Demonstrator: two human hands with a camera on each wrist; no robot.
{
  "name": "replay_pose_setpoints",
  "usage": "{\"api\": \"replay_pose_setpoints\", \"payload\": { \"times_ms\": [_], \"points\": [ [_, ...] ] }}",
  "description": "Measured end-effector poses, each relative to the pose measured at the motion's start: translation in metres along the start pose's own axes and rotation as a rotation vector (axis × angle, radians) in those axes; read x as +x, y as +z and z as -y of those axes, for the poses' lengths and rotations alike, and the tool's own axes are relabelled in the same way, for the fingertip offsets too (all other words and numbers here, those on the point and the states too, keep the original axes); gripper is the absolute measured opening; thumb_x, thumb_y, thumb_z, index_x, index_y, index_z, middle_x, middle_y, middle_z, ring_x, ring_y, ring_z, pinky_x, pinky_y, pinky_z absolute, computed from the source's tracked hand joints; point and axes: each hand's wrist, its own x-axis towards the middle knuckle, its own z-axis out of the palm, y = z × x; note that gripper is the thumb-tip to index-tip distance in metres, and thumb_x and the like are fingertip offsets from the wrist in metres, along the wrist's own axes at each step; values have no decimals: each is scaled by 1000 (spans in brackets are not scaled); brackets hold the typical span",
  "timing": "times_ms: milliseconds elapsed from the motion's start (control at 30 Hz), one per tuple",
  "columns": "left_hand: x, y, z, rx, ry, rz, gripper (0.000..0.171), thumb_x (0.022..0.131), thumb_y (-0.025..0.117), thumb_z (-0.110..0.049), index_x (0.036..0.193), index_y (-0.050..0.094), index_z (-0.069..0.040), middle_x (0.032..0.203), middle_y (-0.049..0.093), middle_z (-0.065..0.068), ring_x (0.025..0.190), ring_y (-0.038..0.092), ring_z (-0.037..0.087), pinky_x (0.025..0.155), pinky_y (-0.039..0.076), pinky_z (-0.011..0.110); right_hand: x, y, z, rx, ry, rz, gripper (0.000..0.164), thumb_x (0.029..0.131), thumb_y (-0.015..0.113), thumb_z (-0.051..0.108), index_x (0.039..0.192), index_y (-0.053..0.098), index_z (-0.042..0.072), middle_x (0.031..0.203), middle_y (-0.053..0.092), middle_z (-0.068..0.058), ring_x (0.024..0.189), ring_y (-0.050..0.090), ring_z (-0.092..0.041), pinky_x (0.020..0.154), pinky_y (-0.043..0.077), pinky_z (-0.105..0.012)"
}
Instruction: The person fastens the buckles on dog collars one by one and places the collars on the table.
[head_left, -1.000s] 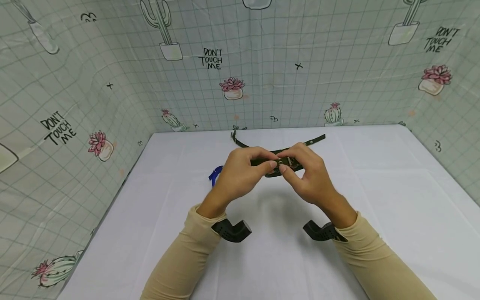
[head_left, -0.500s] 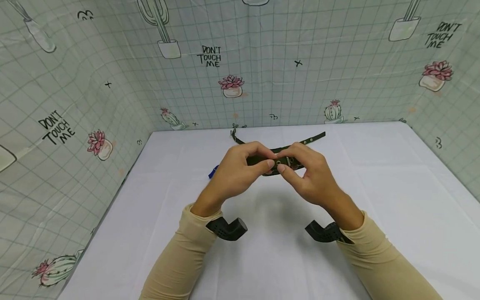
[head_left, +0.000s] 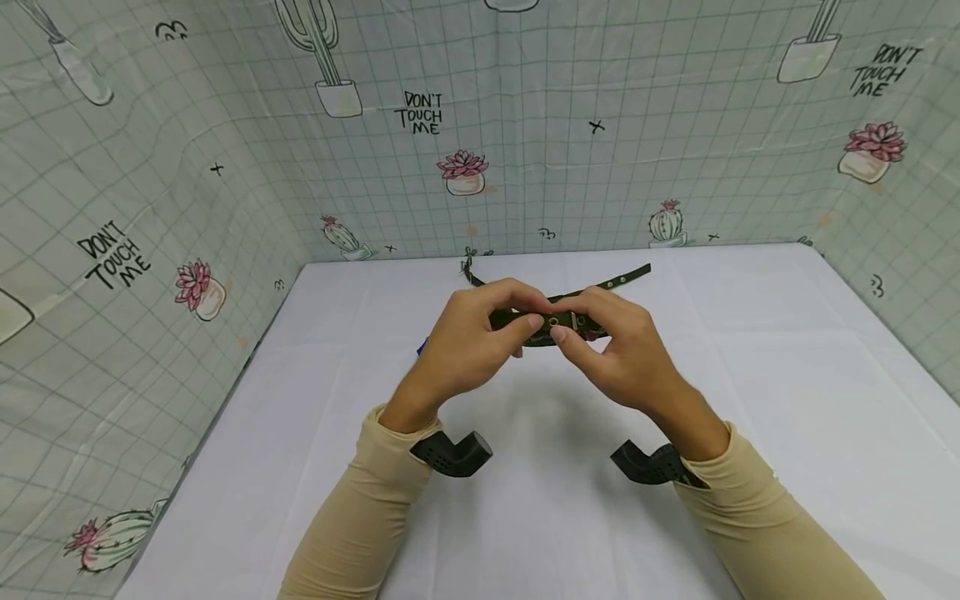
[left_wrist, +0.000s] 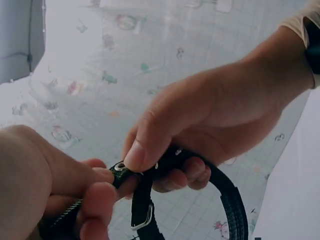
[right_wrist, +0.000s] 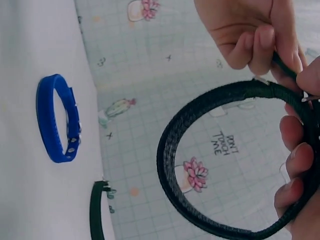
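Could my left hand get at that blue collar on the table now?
Likely yes, but only after letting go: your left hand grips the dark collar. The blue collar peeks out beside that hand in the head view, and the right wrist view shows nothing covering it.

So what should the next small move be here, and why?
Probably a light tug on the dark collar with the left hand while the right hand steadies it: both hands pinch the collar, which curves into a loop, and an eyelet shows between them, beside a metal buckle. A gentle pull might show whether the buckle is fastened, which the pictures can't settle.
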Motion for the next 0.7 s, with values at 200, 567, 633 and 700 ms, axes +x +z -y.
{"api": "replay_pose_setpoints", "payload": {
  "times_ms": [200,567,633,700],
  "points": [
    [2,-2,2,-116,-174,8,14,98,65,-10,112,64,-7,99,70,3,60,58,23,62,54,37,-1,4,-1,-8,-4,-7,20,89,68,4,108,71,5,90,66,0,78,59,-11,69,52,-20],
    [3,11,6,-307,-200,-27,11,96,65,-10,105,68,-7,96,69,7,59,54,24,60,50,33,-6,4,0,45,38,-49,27,86,65,-2,112,57,-5,94,63,-9,74,55,-13,68,48,-19],
    [3,11,6,-300,-182,-19,12,96,65,-11,107,69,-8,99,69,6,60,57,27,62,52,35,-7,3,0,52,41,-58,30,85,66,-4,113,53,-7,95,62,-10,76,55,-13,70,47,-19],
    [3,11,6,-276,-173,-16,13,96,65,-12,108,70,-9,99,69,6,64,59,28,64,52,36,-7,4,1,64,44,-70,33,84,66,-6,113,51,-7,94,61,-10,77,55,-13,70,47,-19]
  ]
}}
